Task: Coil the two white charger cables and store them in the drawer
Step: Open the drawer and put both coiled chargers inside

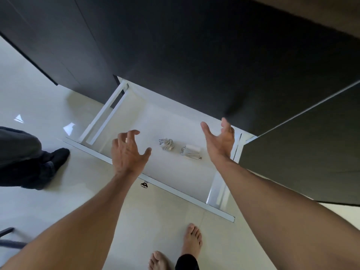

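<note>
The white drawer (175, 176) stands pulled out from a dark cabinet (194, 55), and its pale floor carries both cables. The left cable (166, 144) lies as a small grey-white bundle near the middle of the drawer. The right cable (191, 152) lies just beside it, a flatter coil with a white plug block at its far end. The two bundles are close but apart. No brand, label or writing can be read on either cable, on the drawer or on the cabinet.

The left hand (127, 152) hovers over the drawer's front edge, back of the hand up, fingers spread and curled; its grip is empty and open. The right hand (219, 143) hovers over the drawer's right side, palm turned inward, fingers spread; its grip is likewise open and holds nothing. Neither hand touches a cable, and the bundles lie between the two hands.

A small metal knob (144, 184) sticks out from the drawer's front panel, below the left wrist. The floor (58, 201) is glossy pale tile with bright reflections. Two bare feet (191, 238) stand on it at the lower edge of the view. At the left, a second person's dark trouser leg and dark shoe (59, 155) show on the floor.
</note>
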